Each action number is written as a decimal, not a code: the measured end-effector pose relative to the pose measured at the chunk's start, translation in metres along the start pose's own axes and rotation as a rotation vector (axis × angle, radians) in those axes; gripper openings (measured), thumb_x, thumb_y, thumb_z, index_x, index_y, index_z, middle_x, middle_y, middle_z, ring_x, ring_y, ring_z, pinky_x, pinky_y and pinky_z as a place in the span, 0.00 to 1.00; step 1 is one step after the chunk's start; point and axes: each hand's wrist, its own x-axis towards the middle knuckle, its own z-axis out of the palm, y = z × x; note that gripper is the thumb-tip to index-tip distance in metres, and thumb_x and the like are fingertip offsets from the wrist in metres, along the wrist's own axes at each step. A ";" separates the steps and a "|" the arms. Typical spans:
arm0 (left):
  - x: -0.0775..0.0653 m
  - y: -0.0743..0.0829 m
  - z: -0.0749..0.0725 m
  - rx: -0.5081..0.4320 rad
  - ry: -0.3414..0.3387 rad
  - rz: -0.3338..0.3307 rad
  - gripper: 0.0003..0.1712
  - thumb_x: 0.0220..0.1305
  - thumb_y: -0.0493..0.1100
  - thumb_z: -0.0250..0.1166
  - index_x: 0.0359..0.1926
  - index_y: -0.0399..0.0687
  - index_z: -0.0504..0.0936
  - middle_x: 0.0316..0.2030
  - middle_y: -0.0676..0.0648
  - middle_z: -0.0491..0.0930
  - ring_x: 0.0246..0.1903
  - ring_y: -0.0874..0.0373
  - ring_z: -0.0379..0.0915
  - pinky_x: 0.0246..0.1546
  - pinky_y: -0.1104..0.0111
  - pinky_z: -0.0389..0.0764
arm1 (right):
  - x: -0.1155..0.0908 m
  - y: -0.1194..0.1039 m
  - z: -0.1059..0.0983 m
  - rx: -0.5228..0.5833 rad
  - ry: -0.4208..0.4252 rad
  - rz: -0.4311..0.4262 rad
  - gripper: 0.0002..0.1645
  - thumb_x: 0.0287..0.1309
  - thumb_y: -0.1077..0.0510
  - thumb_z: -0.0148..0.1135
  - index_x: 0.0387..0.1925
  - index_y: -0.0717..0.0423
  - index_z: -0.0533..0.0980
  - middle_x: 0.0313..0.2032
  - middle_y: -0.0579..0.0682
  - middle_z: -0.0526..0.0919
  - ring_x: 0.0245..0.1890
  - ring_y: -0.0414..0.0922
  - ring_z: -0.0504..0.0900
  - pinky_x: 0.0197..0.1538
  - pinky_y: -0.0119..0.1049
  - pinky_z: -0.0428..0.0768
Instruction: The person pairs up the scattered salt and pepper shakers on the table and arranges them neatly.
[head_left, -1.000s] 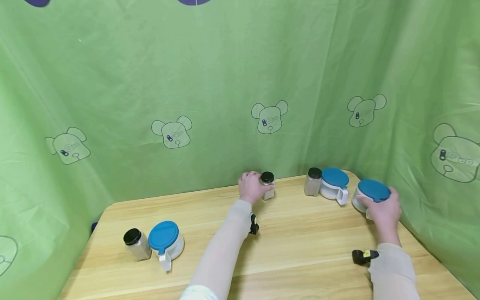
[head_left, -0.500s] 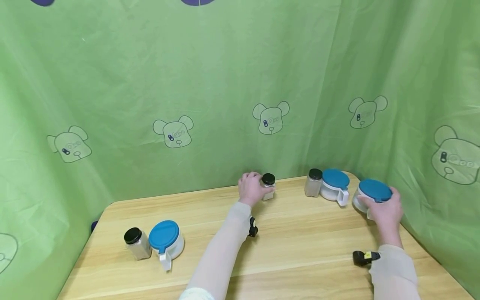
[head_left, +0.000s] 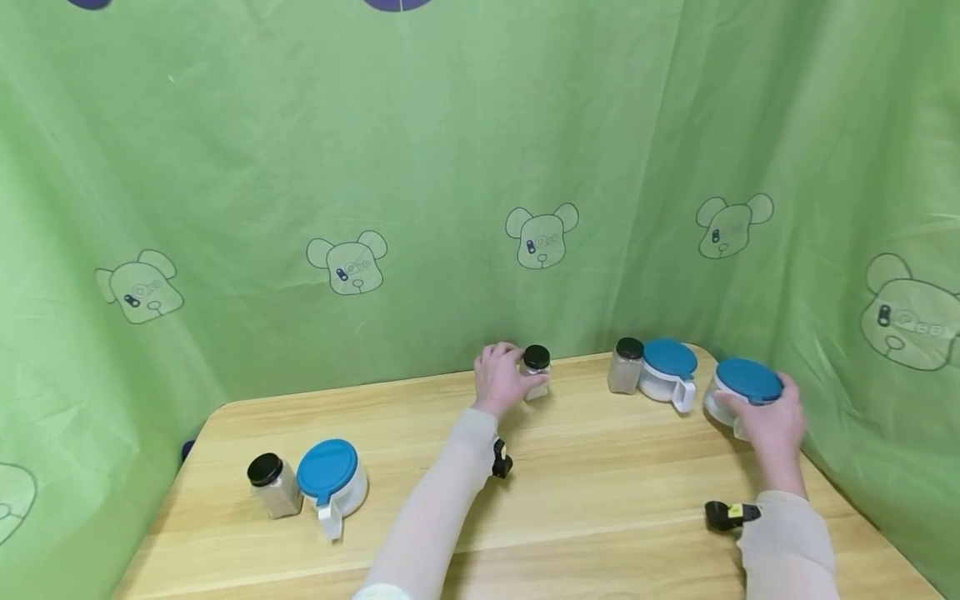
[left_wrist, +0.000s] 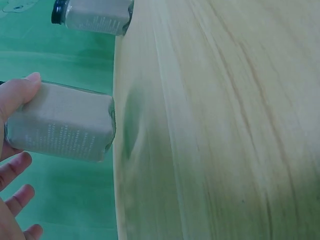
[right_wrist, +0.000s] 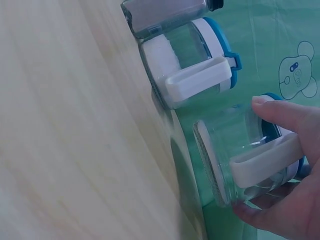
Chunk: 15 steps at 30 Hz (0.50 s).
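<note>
Grasp step: left hand [head_left: 498,379] grips black-lidded spice jar [head_left: 536,372] at wooden table [head_left: 600,492] back edge; right hand [head_left: 768,417] wraps blue-lidded canister [head_left: 738,392] at table's right corner; both probably need lifting next

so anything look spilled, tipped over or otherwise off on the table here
Nothing stands out. All three spice jars and three blue-lidded pots stand upright with lids on, and the table shows no spill. The left hand grips a spice jar; the right hand holds a blue-lidded pot, apparently just off the table.
</note>
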 end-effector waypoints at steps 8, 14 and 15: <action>-0.008 -0.002 -0.004 -0.048 0.046 0.029 0.40 0.45 0.69 0.72 0.55 0.51 0.82 0.57 0.53 0.78 0.59 0.52 0.67 0.66 0.54 0.64 | -0.004 -0.007 0.000 0.004 -0.001 -0.008 0.63 0.54 0.40 0.68 0.77 0.55 0.40 0.75 0.66 0.47 0.72 0.70 0.50 0.69 0.68 0.56; -0.011 0.000 -0.012 -0.060 0.062 0.043 0.41 0.45 0.70 0.71 0.55 0.51 0.82 0.58 0.53 0.78 0.60 0.51 0.67 0.67 0.53 0.63 | -0.005 -0.008 -0.002 0.011 0.002 -0.016 0.63 0.54 0.40 0.68 0.77 0.55 0.40 0.75 0.66 0.48 0.72 0.70 0.50 0.68 0.69 0.56; -0.012 -0.001 -0.013 -0.063 0.066 0.046 0.41 0.45 0.70 0.71 0.55 0.50 0.82 0.58 0.52 0.78 0.60 0.51 0.68 0.67 0.52 0.63 | -0.005 -0.008 -0.002 0.006 0.004 -0.020 0.63 0.54 0.40 0.68 0.77 0.55 0.40 0.75 0.66 0.48 0.72 0.70 0.50 0.68 0.69 0.56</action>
